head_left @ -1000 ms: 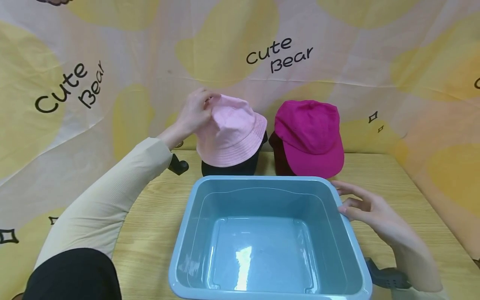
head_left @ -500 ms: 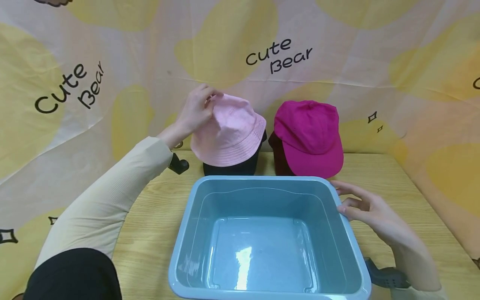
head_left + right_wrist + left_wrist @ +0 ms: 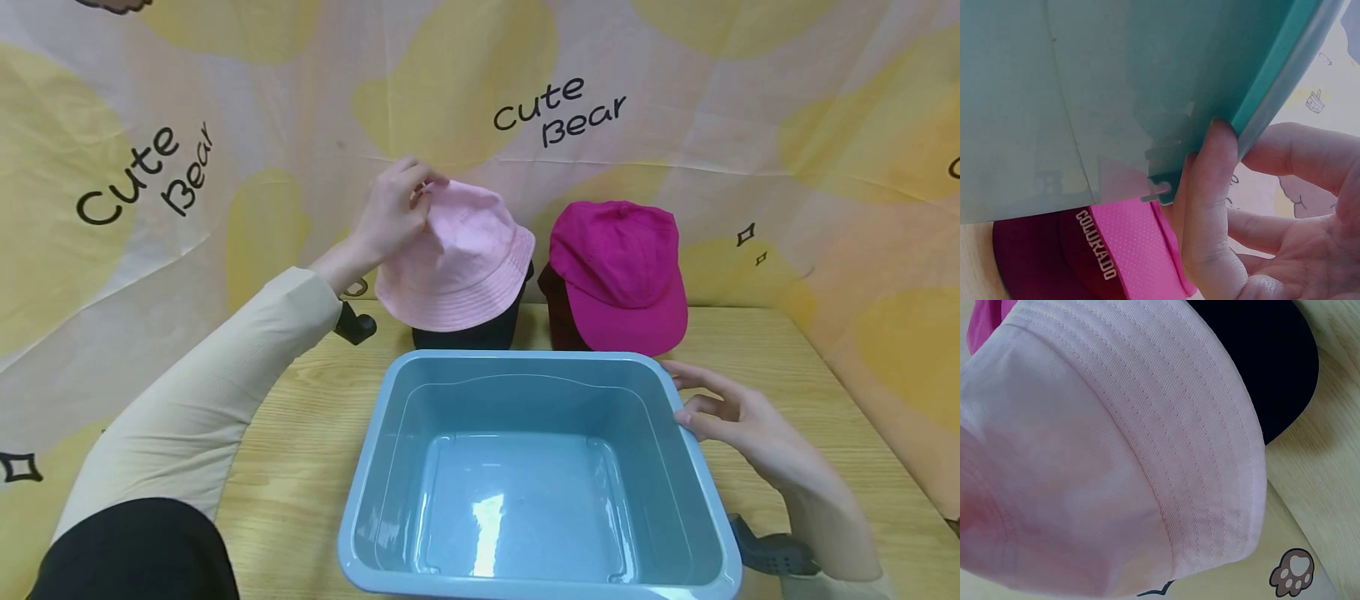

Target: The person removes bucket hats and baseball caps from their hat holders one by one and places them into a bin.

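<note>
The pink bucket hat (image 3: 461, 267), pinched at its crown by the left hand (image 3: 393, 208) beyond the blue basin (image 3: 525, 356), has risen slightly, seemingly coming free of the black cap (image 3: 472, 337) beneath, while the right hand (image 3: 738, 421) grips the basin's right rim.

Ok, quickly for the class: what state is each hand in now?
Left hand: closed, holding the pink bucket hat.
Right hand: closed, holding the blue tub by its rim.
</note>
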Motion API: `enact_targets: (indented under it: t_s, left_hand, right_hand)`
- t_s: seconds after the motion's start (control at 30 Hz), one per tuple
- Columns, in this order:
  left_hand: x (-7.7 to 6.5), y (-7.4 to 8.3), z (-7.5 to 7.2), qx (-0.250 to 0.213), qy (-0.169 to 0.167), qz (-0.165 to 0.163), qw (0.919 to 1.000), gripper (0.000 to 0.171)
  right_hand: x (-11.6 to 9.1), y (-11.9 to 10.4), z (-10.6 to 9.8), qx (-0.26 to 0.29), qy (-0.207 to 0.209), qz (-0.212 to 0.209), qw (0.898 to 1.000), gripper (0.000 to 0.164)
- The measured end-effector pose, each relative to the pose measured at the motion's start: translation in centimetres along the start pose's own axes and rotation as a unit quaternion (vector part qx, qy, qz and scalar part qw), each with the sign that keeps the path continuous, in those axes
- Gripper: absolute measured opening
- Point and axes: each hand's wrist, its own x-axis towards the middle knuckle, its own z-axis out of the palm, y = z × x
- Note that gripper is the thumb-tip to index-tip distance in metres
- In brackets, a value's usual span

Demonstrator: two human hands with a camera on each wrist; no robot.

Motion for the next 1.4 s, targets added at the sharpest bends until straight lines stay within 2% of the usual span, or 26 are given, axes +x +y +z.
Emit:
enact_targets:
  t_s: [0.37, 0.83, 1.4]
  left_hand:
    - [0.1, 0.8, -0.9, 0.025, 0.010, -0.003, 0.9996, 0.025]
    - [0.2, 1.7, -1.8, 0.023, 0.021, -0.005, 0.9995, 0.023]
    - [0.0, 3.6, -3.1, -0.003, 0.019, 0.045, 0.9988, 0.022]
  right_hand:
    - [0.0, 0.0, 0.0, 0.000, 0.001, 0.008, 1.000, 0.053]
    - [0.0, 0.1, 0.1, -0.006, 0.003, 0.006, 1.000, 0.052]
    - [0.0, 0.2, 0.1, 0.006, -0.002, -0.012, 1.000, 0.051]
